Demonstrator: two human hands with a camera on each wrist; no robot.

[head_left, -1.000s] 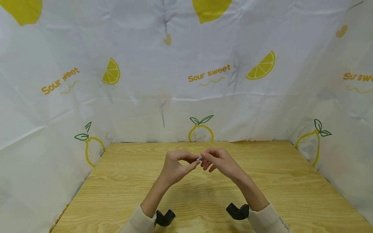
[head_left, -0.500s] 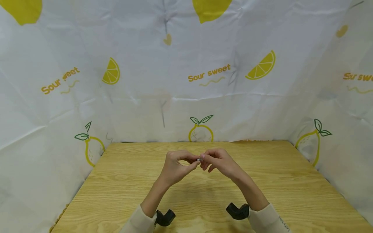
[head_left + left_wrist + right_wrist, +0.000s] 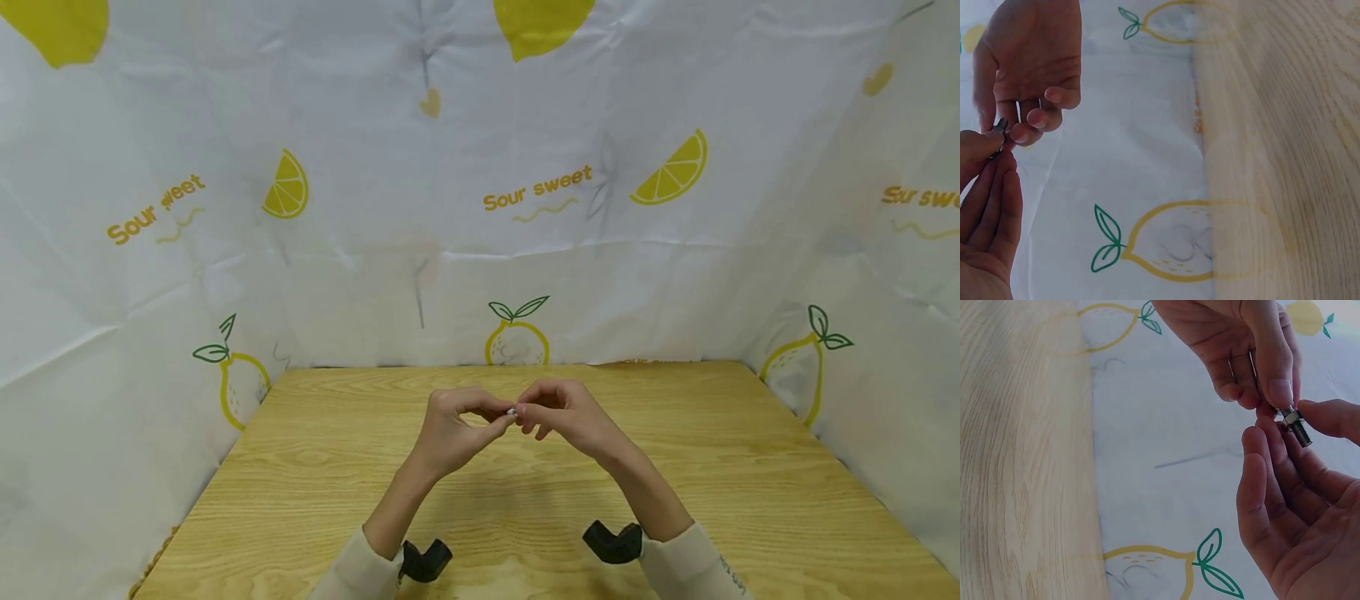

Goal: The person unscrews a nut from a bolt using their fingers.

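Note:
A small metal bolt (image 3: 1302, 434) with a nut (image 3: 1293, 418) on its thread is held up above the table between the two hands. My left hand (image 3: 457, 429) pinches one end of the bolt between thumb and fingertips, covering that end. From the other side, my right hand (image 3: 566, 417) has its thumb and index finger at the nut, pinching it. The threaded end sticks out past the nut towards the right palm in the right wrist view. The left wrist view shows only a dark tip of the bolt (image 3: 1002, 124) beyond the left thumb.
Below the hands lies a wood-grain table (image 3: 337, 467). A white cloth (image 3: 360, 208) printed with lemons hangs behind it and along both sides. A black angled mount (image 3: 426, 562) sits at the left wrist, and another black mount (image 3: 612, 542) at the right.
The right thumb has slid slightly downward against the small metal piece, and the right fingers have shifted with it. My left hand has kept its place and its pinch.

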